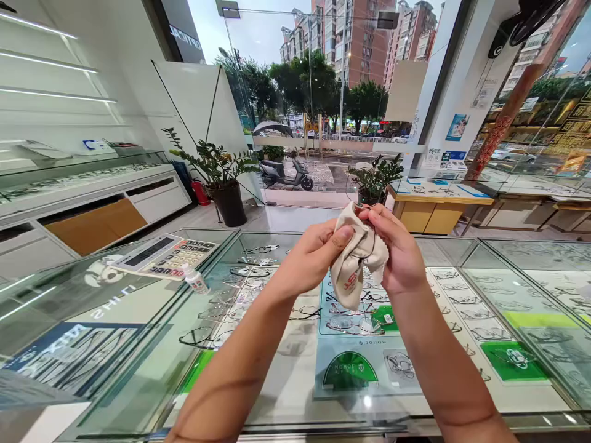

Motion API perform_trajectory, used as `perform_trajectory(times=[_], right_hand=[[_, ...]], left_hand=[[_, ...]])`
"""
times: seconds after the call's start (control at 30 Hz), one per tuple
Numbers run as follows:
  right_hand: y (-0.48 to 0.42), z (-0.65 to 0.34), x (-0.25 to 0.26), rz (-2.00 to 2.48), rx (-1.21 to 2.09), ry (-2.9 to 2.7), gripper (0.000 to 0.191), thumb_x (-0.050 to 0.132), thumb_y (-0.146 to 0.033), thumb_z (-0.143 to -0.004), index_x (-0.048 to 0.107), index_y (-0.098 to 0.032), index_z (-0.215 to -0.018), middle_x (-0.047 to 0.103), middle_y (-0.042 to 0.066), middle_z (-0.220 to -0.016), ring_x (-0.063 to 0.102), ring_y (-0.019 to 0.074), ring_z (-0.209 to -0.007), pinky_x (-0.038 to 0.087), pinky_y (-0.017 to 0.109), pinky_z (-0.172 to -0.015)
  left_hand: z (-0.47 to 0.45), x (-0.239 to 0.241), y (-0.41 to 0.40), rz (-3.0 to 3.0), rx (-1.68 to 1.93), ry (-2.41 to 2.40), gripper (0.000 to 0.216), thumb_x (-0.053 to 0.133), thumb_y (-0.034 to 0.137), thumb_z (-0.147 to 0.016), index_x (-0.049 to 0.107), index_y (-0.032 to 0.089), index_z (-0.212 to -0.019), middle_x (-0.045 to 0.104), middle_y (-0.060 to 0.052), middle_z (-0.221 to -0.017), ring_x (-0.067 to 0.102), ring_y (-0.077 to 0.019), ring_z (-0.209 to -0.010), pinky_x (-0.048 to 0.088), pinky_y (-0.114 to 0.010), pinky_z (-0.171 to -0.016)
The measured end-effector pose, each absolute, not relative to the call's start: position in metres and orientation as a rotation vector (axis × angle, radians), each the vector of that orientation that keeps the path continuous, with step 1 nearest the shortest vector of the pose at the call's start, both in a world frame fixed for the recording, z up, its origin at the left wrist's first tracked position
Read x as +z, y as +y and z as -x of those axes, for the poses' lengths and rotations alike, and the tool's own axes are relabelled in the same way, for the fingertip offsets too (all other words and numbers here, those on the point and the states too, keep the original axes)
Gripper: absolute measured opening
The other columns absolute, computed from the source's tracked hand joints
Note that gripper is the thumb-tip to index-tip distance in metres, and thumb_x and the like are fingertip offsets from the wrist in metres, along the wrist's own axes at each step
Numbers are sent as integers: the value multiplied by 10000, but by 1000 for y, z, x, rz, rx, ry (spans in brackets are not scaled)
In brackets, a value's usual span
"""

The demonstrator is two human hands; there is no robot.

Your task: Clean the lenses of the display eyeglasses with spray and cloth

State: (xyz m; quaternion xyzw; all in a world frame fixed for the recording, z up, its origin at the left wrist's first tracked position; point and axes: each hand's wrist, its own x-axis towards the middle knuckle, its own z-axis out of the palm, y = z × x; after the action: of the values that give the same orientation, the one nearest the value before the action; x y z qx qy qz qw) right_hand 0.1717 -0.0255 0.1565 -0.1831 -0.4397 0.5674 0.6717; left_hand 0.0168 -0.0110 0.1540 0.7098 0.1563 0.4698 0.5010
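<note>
Above the glass worktop (138, 344), clenching a beige cloth (355, 274) in left hand (310, 258) fingers, pinching cloth-wrapped glasses (349, 184) in right hand (402, 258) fingers.

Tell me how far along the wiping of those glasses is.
Done: the bottle lies on the counter, by the calculator. In hand: the left hand and right hand pinch a beige cloth around thin-rimmed glasses. Left: the glasses are not yet put down; whether the lenses are clean cannot be told.

A calculator (164, 255) lies on the counter (92, 320) at the left, a small bottle (194, 280) just right of it. Glasses (351, 323) lie inside the counter, under the cloth (351, 271).
</note>
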Motion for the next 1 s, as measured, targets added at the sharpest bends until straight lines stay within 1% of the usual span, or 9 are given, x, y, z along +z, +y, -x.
perform_trajectory(times=[0.1,0.2,0.37,0.5,0.6,0.7,0.8,0.9,1.0], right_hand=[[-17,-171,153,388,1329,-973,193,878,-345,-778,724,-231,-802,800,7,-928,723,167,-815,608,282,-760],[-12,-167,150,385,1393,-959,214,877,-366,-772,711,-236,-810,817,20,-1002,730,186,-866,618,307,-800],[-11,-162,146,368,1400,-926,202,896,-325,-756,730,-238,-830,789,-22,-904,710,137,-809,600,242,-784],[-9,-168,147,410,1329,-975,192,887,-343,-786,736,-236,-835,766,-31,-874,676,114,-744,579,231,-719],[-8,-176,150,418,1252,-1008,162,863,-354,-806,750,-241,-836,787,3,-1005,706,149,-909,588,269,-829],[-8,-186,155,425,1169,-1068,126,842,-345,-817,757,-254,-806,775,16,-1148,681,178,-1123,556,298,-969],[-6,-195,155,515,1179,-1231,116,830,-332,-807,768,-243,-764,741,35,-1258,646,204,-1201,516,319,-1005],[-1,-196,150,601,1246,-1348,107,837,-332,-774,784,-241,-754,750,51,-1153,632,218,-1204,477,334,-1019],[3,-192,146,651,1301,-1374,119,849,-337,-754,771,-248,-751,737,18,-950,649,185,-1014,461,332,-961]], left_hand=[[-17,152,-4,-1656,1080,363,433,814,530,-872,674,136,-985,624,-25,-809,533,-120,-682,459,-212,-624],[-25,144,1,-1589,1174,410,457,875,503,-811,687,136,-1006,629,-20,-810,542,-121,-688,458,-207,-626],[-37,134,6,-1554,1466,489,463,753,603,-904,714,143,-949,591,4,-729,452,-89,-614,390,-196,-573],[-29,141,8,-1683,1349,518,577,667,700,-925,697,134,-816,589,-9,-687,456,-100,-604,377,-216,-561],[-16,146,14,-1709,1269,551,619,664,738,-905,687,132,-781,633,-26,-705,490,-109,-604,398,-228,-564],[-6,148,21,-1596,1355,609,616,685,746,-884,667,144,-755,648,-28,-677,525,-119,-580,421,-235,-550],[-1,148,26,-1492,1418,617,587,692,731,-889,689,152,-795,672,-32,-671,576,-136,-576,442,-242,-537],[0,148,27,-1487,1404,589,567,673,716,-914,703,159,-814,694,-38,-688,616,-146,-605,477,-248,-563],[-2,149,25,-1521,1425,611,577,671,724,-911,685,162,-777,671,-29,-655,591,-136,-582,463,-242,-545]])
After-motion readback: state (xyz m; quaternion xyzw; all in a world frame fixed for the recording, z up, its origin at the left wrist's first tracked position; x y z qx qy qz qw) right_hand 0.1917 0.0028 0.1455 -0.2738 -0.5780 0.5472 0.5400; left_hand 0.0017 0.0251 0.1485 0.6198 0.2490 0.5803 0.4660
